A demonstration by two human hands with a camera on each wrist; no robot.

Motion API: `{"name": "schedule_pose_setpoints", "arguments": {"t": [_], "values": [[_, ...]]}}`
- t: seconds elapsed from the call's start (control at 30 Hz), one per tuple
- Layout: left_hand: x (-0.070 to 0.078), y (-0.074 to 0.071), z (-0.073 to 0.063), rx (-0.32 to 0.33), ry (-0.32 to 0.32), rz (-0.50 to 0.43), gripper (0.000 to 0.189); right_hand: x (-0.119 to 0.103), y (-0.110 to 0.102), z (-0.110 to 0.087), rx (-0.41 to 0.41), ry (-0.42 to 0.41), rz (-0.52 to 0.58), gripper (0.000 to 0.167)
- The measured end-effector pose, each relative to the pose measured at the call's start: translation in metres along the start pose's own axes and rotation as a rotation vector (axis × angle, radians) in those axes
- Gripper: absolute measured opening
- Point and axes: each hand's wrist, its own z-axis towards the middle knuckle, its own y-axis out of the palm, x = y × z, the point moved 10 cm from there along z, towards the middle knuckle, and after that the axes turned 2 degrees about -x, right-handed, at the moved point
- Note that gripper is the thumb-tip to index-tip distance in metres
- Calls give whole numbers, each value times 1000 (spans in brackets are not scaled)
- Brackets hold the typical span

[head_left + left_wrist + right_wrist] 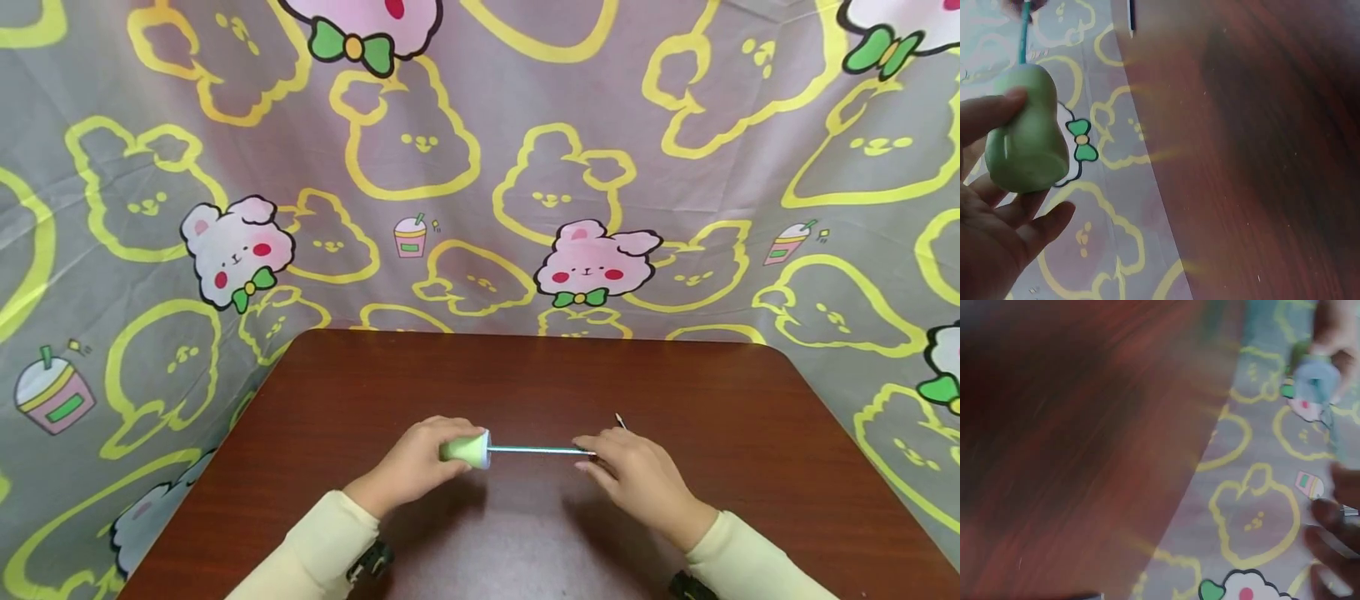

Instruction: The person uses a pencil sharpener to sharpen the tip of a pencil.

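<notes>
My left hand [420, 458] grips a light green, waisted pencil sharpener [465, 450], lying sideways with its pale blue end facing right. In the left wrist view the thumb presses on the green body [1029, 137] of the sharpener. A teal-striped pencil [536, 450] runs from the middle of that pale end across to my right hand [641, 475]. The right fingers and thumb pinch the pencil's far end and hide its tip. Both hands are held above the table. The right wrist view is blurred, with the sharpener's pale end [1316, 378] at upper right.
A second, dark pencil [620, 421] lies on the brown wooden table [450, 375] just beyond the right hand, partly hidden by it. Behind and along the sides of the table hangs a grey curtain [480, 192] with cartoon prints.
</notes>
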Motion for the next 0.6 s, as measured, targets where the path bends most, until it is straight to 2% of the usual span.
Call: {"name": "schedule_pose_setpoints", "arguments": {"t": [0.07, 0.1, 0.17, 0.23, 0.27, 0.3, 0.37, 0.4, 0.43, 0.47, 0.5, 0.53, 0.6], "values": [[-6, -1, 0, -11, -58, -66, 42, -19, -14, -3, 203, -181, -195, 28], [-8, -1, 0, -17, -77, -90, 42, -26, -17, -5, 268, -245, -237, 33], [-7, -2, -1, -13, -68, -92, 42, -32, -19, -6, 326, -298, -255, 39], [0, -4, -1, 11, -14, -46, 42, -27, -16, -4, 262, -246, -190, 33], [4, -6, -2, 30, 24, -9, 42, -19, -9, -1, 165, -174, -90, 30], [8, -7, -2, 51, 65, 33, 42, -9, -1, 1, 46, -78, 48, 27], [18, -8, -3, 89, 147, 113, 43, 13, 21, -1, -192, 165, 359, 23], [21, -8, -4, 99, 172, 138, 43, 22, 31, -6, -278, 299, 486, 21], [22, -7, -4, 103, 190, 161, 43, 29, 38, -11, -334, 409, 566, 20], [23, -6, -4, 104, 197, 174, 43, 33, 42, -15, -362, 478, 597, 20], [21, -5, -3, 97, 186, 171, 43, 35, 42, -15, -355, 489, 596, 20], [19, -5, -2, 87, 165, 160, 43, 33, 38, -13, -318, 441, 538, 19], [11, -3, -1, 64, 95, 114, 43, 23, 21, -6, -170, 254, 311, 21]]}}
